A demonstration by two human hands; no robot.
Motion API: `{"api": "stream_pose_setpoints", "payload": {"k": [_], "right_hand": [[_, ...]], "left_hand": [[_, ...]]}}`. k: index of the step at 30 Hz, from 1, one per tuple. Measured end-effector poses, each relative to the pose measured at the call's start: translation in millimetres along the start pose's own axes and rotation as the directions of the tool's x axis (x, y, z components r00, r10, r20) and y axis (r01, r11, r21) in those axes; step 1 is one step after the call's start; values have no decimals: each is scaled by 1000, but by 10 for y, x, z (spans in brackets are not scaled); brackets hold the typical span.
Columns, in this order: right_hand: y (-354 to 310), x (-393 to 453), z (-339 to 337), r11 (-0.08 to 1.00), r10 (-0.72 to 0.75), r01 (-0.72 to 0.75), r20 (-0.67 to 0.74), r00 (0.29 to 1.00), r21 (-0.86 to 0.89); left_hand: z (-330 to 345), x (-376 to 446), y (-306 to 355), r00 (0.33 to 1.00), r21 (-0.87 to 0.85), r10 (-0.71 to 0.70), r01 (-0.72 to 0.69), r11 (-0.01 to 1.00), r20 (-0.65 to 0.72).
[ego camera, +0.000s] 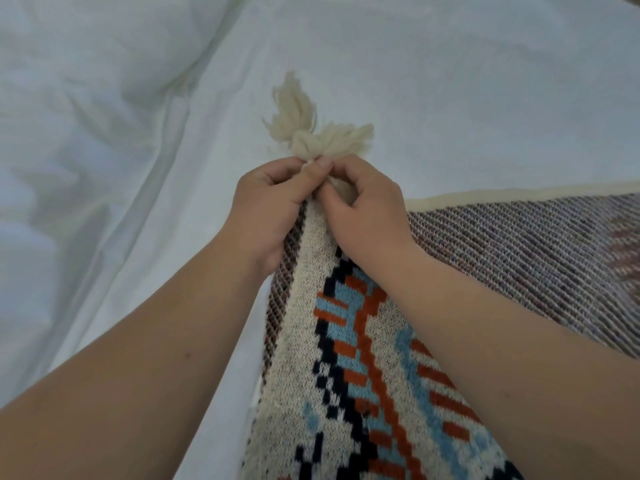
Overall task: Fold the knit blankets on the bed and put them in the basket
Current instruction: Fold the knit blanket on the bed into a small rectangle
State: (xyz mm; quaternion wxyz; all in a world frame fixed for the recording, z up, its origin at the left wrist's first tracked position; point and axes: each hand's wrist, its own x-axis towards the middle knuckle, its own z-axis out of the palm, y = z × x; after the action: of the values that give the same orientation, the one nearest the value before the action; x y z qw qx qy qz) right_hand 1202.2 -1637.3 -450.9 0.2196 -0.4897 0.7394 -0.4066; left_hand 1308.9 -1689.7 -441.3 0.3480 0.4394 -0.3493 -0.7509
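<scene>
On the bed (pixel 104 168), over its white sheet, we hold two corners of the knit blanket (pixel 346 358) together, with the cream tassels (pixel 322 133) sticking up just beyond our fingertips. Our left hand (pixel 266 202) is pinched shut on the blanket's corner from one side, and our right hand (pixel 363 209) is pinched shut on it from the other, thumbs touching. The patterned face runs down toward us between our forearms, while the striped back of the blanket lies flat on the bed to the right. To do this fold well, we should probably line the two corners up exactly before letting go, then keep the edges matched as we draw the cloth taut, so the halves lie even. No basket shows in view, so packing seems some way off.
</scene>
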Motion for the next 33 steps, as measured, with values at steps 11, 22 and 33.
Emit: {"api": "stream_pose_setpoints", "payload": {"k": [11, 22, 33], "right_hand": [[35, -178, 86, 880, -86, 63, -28, 996, -472], [-182, 84, 31, 992, 121, -122, 46, 992, 28], [-141, 106, 88, 982, 124, -139, 122, 985, 126]], "left_hand": [[-114, -28, -97, 980, 303, 132, -82, 949, -150], [-56, 57, 195, 978, -41, -168, 174, 984, 121], [-246, 0, 174, 994, 243, 105, -97, 965, -18]]}}
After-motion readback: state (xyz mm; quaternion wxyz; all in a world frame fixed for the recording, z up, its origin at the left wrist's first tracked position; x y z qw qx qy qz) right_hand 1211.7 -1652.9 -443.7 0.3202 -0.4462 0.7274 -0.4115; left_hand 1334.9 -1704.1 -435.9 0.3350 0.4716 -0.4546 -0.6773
